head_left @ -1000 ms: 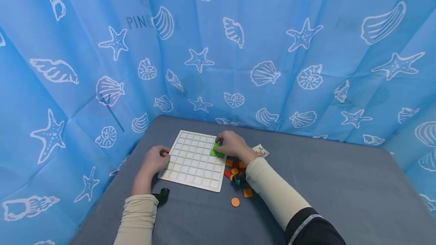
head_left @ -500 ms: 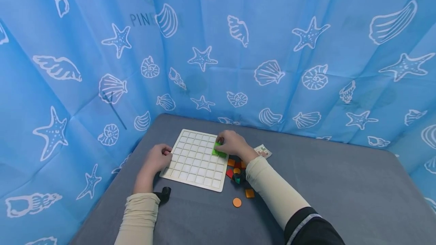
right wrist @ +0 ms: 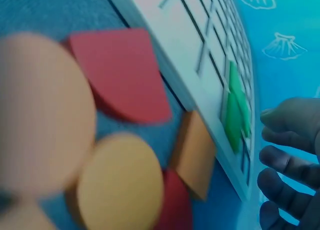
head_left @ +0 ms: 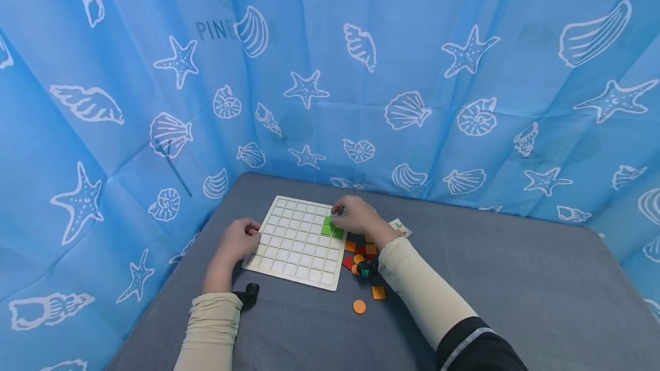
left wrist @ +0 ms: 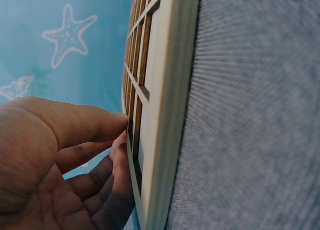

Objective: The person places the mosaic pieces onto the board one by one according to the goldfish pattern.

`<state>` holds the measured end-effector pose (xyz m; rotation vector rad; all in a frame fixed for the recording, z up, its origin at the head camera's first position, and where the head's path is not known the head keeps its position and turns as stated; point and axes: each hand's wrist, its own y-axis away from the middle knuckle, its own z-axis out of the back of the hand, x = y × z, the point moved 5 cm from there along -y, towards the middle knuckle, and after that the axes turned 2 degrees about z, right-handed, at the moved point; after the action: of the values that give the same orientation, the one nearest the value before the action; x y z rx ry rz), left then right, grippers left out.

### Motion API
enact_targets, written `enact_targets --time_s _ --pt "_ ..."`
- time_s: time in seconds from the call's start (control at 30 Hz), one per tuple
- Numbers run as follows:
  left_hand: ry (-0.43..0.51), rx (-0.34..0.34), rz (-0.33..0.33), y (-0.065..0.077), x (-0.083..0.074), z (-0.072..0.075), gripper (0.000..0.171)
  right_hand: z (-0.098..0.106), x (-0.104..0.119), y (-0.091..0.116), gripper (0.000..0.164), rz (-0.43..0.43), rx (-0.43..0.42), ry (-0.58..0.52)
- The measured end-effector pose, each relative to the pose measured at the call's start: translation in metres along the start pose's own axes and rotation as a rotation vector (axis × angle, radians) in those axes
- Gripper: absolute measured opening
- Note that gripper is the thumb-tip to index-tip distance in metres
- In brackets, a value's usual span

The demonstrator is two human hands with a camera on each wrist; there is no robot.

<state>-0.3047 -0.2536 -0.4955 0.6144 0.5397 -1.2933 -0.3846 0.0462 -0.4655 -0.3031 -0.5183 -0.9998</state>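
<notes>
A pale wooden grid board (head_left: 290,246) lies on the grey table. My left hand (head_left: 239,240) holds its left edge; up close in the left wrist view, the thumb meets the rim and the other fingers curl beside it. Green square tiles (head_left: 326,229) sit together in cells near the board's right edge. Just over them is my right hand (head_left: 356,214), partly covering them in the head view. In the right wrist view its fingers are loosely bent with nothing between them, a little apart from the green tiles (right wrist: 233,115).
Right of the board lies a loose pile with an orange square (head_left: 350,246), a red piece (head_left: 348,263) and a yellow disc (head_left: 358,259). An orange disc (head_left: 359,306) and another orange square (head_left: 378,292) lie nearer. A small patterned card (head_left: 401,227) is partly behind my right wrist.
My right hand has lifted slightly off the green tiles and shifted right, so more of them shows. My left hand stays at the board's edge.
</notes>
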Motion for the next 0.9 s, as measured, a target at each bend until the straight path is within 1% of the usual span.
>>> enact_targets --time_s 0.1,0.2,0.37,0.47,0.73,0.9 --pt "-0.002 -0.003 -0.003 0.000 0.000 -0.001 0.029 0.011 -0.007 0.008 0.025 -0.003 -0.017 -0.042" --pt "-0.004 -0.004 -0.005 0.000 -0.001 -0.001 0.029 0.023 -0.015 0.019 0.025 0.015 -0.047 -0.080" --pt "0.001 0.008 -0.007 -0.001 -0.002 -0.002 0.029 0.044 -0.026 0.045 0.023 0.043 -0.094 -0.157" --pt "-0.002 0.011 -0.008 -0.001 -0.002 -0.002 0.029 0.052 -0.035 0.061 0.024 0.046 -0.110 -0.175" --pt "-0.021 -0.005 0.001 0.002 -0.003 -0.001 0.029 0.063 -0.054 0.102 0.022 0.064 -0.123 -0.185" --pt "-0.023 0.002 -0.004 0.004 -0.004 -0.001 0.030 0.066 -0.063 0.128 0.020 0.084 -0.122 -0.183"
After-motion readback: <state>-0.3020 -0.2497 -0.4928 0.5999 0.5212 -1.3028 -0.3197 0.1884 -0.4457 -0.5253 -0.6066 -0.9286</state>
